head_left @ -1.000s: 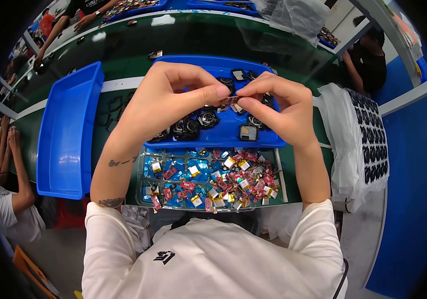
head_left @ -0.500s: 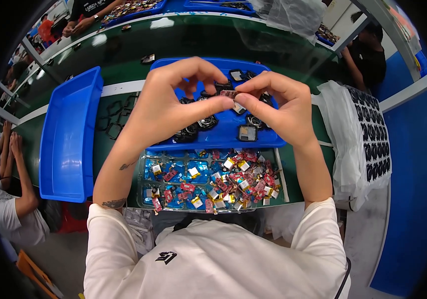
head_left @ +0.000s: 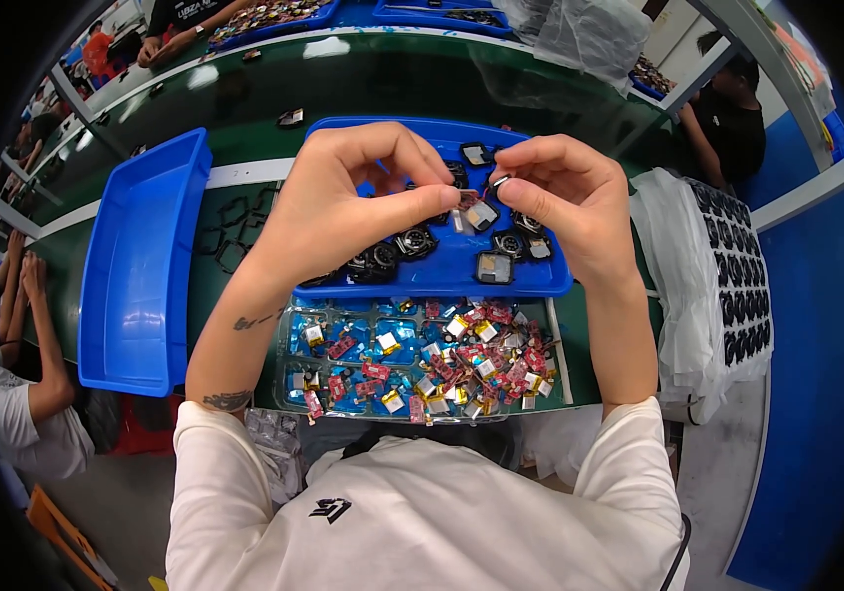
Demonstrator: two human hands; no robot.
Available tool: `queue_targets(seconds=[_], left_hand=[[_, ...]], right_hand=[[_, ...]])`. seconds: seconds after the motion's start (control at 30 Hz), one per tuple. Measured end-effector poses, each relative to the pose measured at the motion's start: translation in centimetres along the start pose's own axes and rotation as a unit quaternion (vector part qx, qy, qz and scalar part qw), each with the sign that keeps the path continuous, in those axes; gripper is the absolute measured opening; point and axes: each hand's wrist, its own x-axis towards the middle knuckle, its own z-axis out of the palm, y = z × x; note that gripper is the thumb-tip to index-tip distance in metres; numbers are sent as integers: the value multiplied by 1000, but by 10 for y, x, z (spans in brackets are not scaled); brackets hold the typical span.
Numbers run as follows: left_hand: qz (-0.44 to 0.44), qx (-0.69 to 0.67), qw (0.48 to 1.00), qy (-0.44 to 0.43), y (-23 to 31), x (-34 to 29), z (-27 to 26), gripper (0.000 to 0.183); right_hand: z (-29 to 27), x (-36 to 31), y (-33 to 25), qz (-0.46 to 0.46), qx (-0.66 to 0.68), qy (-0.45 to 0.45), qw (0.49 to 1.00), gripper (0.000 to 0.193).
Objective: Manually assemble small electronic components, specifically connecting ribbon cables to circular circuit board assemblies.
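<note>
Above the blue tray (head_left: 540, 281), my left hand (head_left: 343, 192) pinches a small red circuit board (head_left: 467, 198) between thumb and fingertips. A small pale piece with a dark edge (head_left: 501, 183) is between the thumb and fingers of my right hand (head_left: 579, 202); its kind is unclear. A narrow gap separates the two sets of fingertips. Beneath them lie black watch cases (head_left: 415, 241) and a case with a pale square plate (head_left: 494, 267). Close to my body, a clear compartment tray (head_left: 282, 392) carries a heap of red circuit boards with silver batteries (head_left: 481, 366).
To the left stands a blue bin (head_left: 136, 295) beside several black frames (head_left: 232, 236). At right, white plastic sheeting (head_left: 673, 286) adjoins a rack of black parts (head_left: 737, 266). A green conveyor (head_left: 382, 84) runs across behind the tray. Other people sit at left, far left and far right.
My fingertips, earlier together at the red board, have drawn apart. The board stays in my left hand, while a small pale piece now shows in my right.
</note>
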Motion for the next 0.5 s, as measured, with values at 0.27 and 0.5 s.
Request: queue_targets(seconds=[0.27,0.5], left_hand=[[-222,-109,968,-32,14,3,2,17],[-131,-51,990,-19,2,0,6,18]], right_hand=[[3,1,8,-103,-183,29,977,15],[3,-4,4,-67,-163,20,984,7]])
